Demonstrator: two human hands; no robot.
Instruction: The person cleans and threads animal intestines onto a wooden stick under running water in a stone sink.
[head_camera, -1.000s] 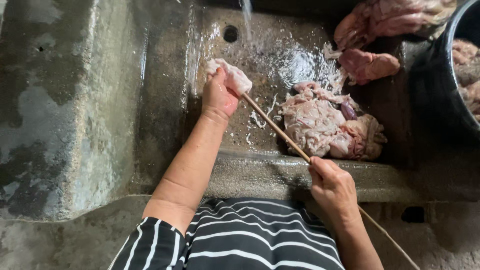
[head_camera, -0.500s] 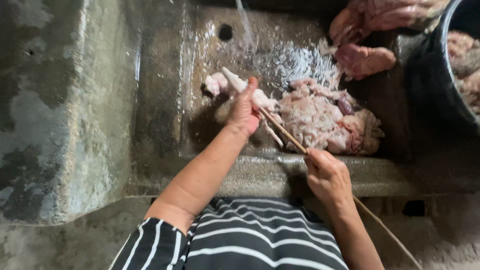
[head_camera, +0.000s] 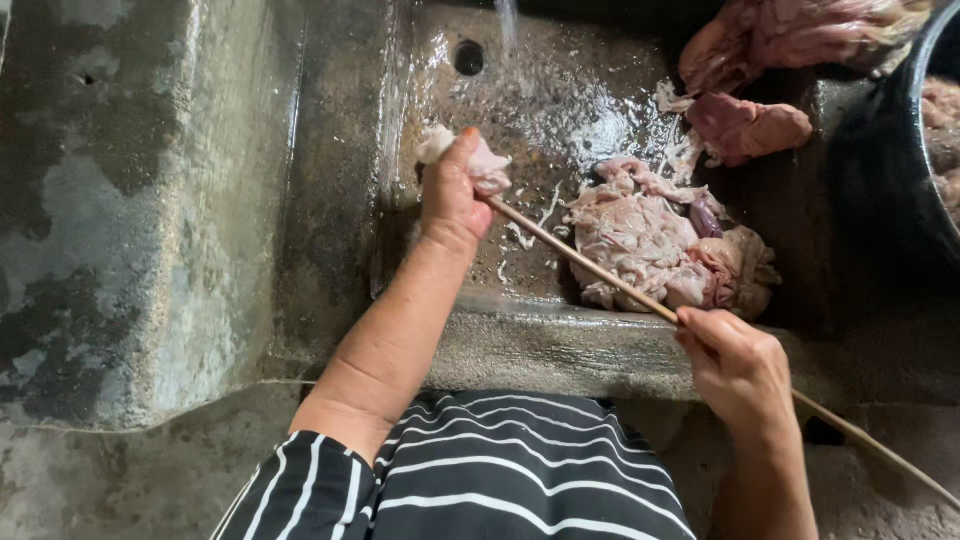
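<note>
A: What is being held at the concrete sink (head_camera: 250, 200)?

B: A pale pink piece of intestine (head_camera: 478, 160) is gripped by the left hand (head_camera: 452, 195), its fingers closed tight around it, just below the thin stream of water (head_camera: 507, 20) and near the drain hole (head_camera: 468, 57). A thin wooden stick (head_camera: 590, 265) is pinched near its middle by the right hand (head_camera: 738, 365), fingers wrapped around it at the sink's front rim; its far tip is lost from view at the gripped piece.

A: And the rest of the offal?

B: A wet heap of offal (head_camera: 660, 240) is seen on the sink floor, just beside the stick. More pieces (head_camera: 745, 125) are laid at the back right, next to a dark tub (head_camera: 900, 170) also filled with meat.

A: What could go wrong?

B: The piece is judged slippery; it could be lost from the fingers if the stick is pushed hard, and washed toward the drain hole. The thin wall could be torn by the stick's tip if it is angled badly. The left palm could also be jabbed should the stick break through, and the slender stick could be snapped under a bend.
</note>
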